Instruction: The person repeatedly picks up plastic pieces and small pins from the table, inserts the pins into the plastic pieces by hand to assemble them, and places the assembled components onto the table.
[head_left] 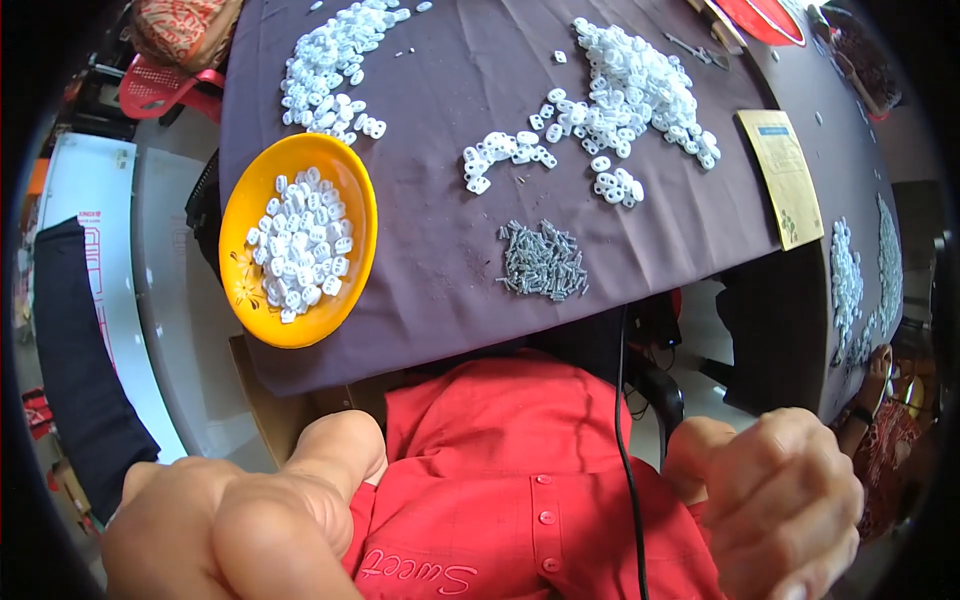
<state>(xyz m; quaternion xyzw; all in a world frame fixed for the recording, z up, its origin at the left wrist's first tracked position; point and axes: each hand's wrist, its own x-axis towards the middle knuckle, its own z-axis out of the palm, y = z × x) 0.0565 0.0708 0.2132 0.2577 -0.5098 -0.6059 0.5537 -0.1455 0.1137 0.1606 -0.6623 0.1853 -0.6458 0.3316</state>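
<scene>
Both arms are bent at the elbow, with the hands raised near the camera, apart from the tabletop [425,285]. The left hand [235,525] is at about half past seven, the right hand [785,505] at four o'clock. Both have the fingers curled into a fist; I cannot tell whether something is inside. The yellow bowl [358,205] with white pieces [300,240] lies at ten o'clock; more such pieces lie heaped at eleven and one. Grey pins [543,262] are piled just right of the centre. The red shirt [480,505] has stitched lettering at six o'clock; the packet [780,180] at two bears print.
</scene>
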